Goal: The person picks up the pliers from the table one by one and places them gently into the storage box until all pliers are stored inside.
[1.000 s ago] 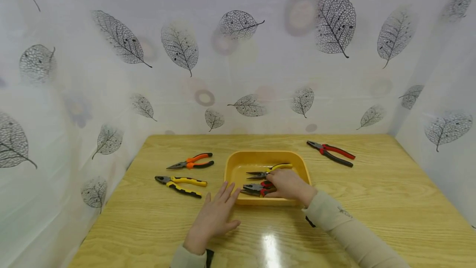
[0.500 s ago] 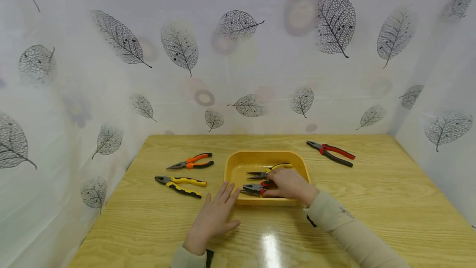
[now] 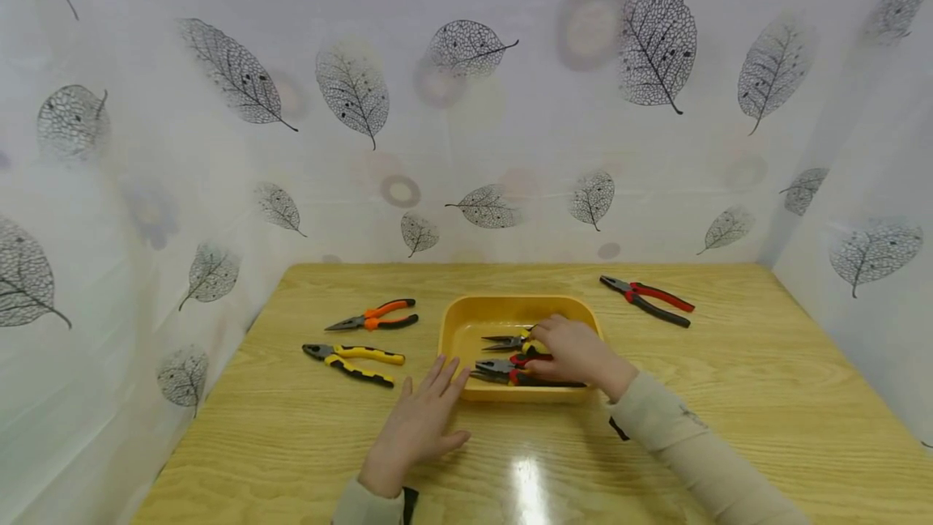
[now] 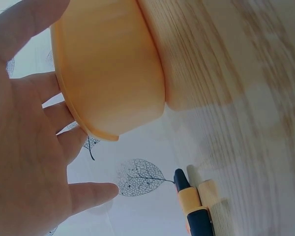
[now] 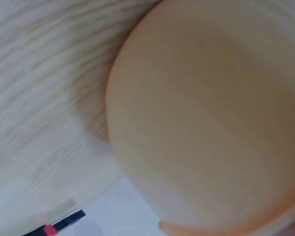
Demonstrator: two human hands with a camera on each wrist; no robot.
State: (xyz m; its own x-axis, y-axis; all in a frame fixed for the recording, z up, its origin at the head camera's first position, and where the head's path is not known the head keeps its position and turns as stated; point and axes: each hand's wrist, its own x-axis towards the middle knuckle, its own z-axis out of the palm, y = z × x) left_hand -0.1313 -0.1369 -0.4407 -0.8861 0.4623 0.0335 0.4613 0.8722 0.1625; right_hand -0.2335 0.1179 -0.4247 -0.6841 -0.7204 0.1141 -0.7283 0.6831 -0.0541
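Note:
My left hand (image 3: 421, 426) has its fingers spread, with the fingertips at the front left rim of the yellow tray (image 3: 521, 395). In the left wrist view, that hand's fingers reach behind the tray's wall (image 4: 108, 69). Inside the tray, my right hand (image 3: 579, 353) lies over the handles of long-nose pliers (image 3: 504, 341) with yellow grips. Its thumb is by the red and black handles of another pair of pliers (image 3: 497, 367). I cannot tell whether the fingers grip either pair. The right wrist view shows mostly the tray's outer wall (image 5: 201, 113), the hand's fingers being hidden there.
Left of the tray lie orange-handled long-nose pliers (image 3: 373, 316) and yellow and black pliers (image 3: 353, 363). Red and black pliers (image 3: 647, 300) rest behind it on the right. A leaf-patterned curtain (image 3: 466, 144) rises at the wooden table's (image 3: 765, 395) back edge.
My right hand has slid slightly right and back along the pliers' handles, uncovering more of the red and black pair. The pliers and my left hand stay where they were.

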